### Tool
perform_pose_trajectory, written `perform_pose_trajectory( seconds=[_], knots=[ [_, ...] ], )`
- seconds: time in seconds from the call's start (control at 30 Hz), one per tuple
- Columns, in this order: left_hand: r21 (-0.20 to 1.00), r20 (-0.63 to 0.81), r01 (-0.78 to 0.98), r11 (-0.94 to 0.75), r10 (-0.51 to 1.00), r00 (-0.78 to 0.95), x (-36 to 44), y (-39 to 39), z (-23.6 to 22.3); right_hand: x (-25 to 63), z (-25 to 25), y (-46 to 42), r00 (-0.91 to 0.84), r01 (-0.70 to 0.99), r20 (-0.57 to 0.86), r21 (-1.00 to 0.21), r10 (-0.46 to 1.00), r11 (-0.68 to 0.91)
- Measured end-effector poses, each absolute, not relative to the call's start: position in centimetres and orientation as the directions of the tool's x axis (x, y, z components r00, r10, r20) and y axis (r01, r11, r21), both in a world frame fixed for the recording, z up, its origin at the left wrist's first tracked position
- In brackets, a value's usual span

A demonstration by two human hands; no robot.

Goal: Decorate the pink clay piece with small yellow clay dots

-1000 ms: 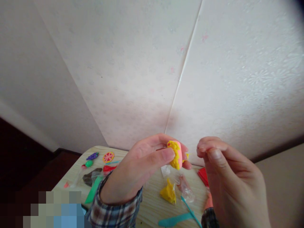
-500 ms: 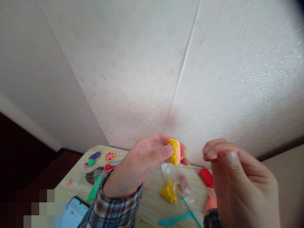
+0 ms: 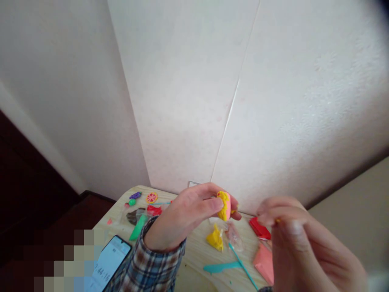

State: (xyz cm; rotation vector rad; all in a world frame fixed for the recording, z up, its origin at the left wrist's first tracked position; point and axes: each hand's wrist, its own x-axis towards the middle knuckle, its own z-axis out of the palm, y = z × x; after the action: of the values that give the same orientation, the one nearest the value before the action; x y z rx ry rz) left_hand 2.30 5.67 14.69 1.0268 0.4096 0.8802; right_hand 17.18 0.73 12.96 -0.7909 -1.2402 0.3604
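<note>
The pink-and-yellow clay piece is pinched by the left hand above the table; its yellow trim could be flattened by firm pressure. A yellow speck, pinched by the blurred right hand between pressed-together fingers, could be dropped through a loosened grip.

Head-worn view, looking forward and down, near table, facing wall

On the table before you, by the wall, a grape bunch and citrus slice lie far left, a phone nearer, your left hand holds a clay piece above the middle, and a modelling stick crosses a plastic knife left of your right hand.
</note>
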Motion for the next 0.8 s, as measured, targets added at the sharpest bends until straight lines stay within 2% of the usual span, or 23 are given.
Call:
perform_pose_trajectory(
  seconds=[0.13,0.3,0.4,0.57,0.8],
  knots=[
    [0.843,0.111,-0.477,0.249,0.787,0.607,1.6,5.3,13.9,16.0,13.0,0.0,0.362,0.233,0.717,-0.688,0.595,0.687],
    [0.816,0.153,-0.53,0.23,0.799,0.582,0.8,6.1,13.6,14.3,13.0,0.6,0.267,0.356,0.763,-0.645,0.588,0.676],
    [0.825,0.165,-0.524,0.211,0.797,0.581,0.5,6.2,13.7,13.8,12.9,0.9,0.347,0.432,0.776,-0.63,0.526,0.645],
    [0.866,0.179,-0.467,0.18,0.76,0.625,0.7,5.9,13.9,14.5,12.7,1.0,0.303,0.588,0.838,-0.539,0.454,0.604],
    [0.879,0.198,-0.45,0.157,0.737,0.646,1.1,5.8,13.7,14.7,12.7,1.0,0.3,0.632,0.851,-0.516,0.431,0.578]
  ],
)
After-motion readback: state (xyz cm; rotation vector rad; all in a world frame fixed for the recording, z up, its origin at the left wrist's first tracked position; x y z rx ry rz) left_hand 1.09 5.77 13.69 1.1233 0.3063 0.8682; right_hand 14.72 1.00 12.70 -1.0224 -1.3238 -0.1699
